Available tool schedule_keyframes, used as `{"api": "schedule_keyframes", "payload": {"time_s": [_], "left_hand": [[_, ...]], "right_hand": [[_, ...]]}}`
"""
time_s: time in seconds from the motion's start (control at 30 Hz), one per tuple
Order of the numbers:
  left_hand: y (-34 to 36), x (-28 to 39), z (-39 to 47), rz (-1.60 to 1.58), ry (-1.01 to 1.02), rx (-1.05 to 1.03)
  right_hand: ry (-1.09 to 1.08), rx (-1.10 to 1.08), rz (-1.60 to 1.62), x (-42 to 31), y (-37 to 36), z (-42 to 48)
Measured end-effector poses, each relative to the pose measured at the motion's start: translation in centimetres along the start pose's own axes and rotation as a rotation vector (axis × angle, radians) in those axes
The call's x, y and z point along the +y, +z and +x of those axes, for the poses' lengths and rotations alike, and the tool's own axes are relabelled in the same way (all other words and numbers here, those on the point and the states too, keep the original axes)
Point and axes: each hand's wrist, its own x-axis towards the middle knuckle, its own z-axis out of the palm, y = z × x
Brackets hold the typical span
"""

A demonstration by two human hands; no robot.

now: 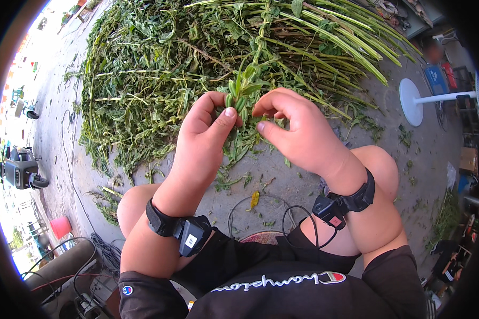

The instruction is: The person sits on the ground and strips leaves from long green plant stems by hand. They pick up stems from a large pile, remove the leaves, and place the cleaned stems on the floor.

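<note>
My left hand [202, 131] pinches a leafy stem tip with several plump green seed pods [240, 101] between thumb and forefinger; the plant looks like sesame. Just right of the pods is my right hand [299, 123], its thumb and curled forefinger apart, with nothing seen between them. The other fingertips of this hand are partly hidden. Beyond both hands lies a large heap of cut green stalks [143, 71] with wilted leaves and pods. One upright-looking stalk [262, 36] runs from the heap towards the held tip.
Loose leaves and a yellow leaf [254, 200] lie on the concrete floor [263, 171] between my knees. A white pedestal fan [411, 102] lies right. Left are a pink bucket [60, 227], coiled black cable [105, 251] and a parked scooter [22, 169]. A person [433, 50] appears at far right.
</note>
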Motion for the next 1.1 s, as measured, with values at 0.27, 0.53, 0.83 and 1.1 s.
{"api": "schedule_keyframes", "payload": {"time_s": [0.27, 0.53, 0.83, 1.1], "left_hand": [[0.6, -0.4, -0.4, -0.023, -0.054, -0.103], [0.8, -0.8, -0.3, -0.127, 0.002, -0.161], [1.5, -0.8, -0.5, 0.075, 0.101, -0.036], [0.9, -0.7, -0.7, -0.162, -0.009, -0.117]], "right_hand": [[0.244, 0.009, 0.89, 0.3, 0.5, 0.3], [0.28, 0.033, 1.026, 0.6, 1.2, 0.4], [0.233, 0.043, 0.578, -0.3, 0.7, 0.0], [0.285, -0.072, 0.771, 0.3, 0.9, 0.1]]}}
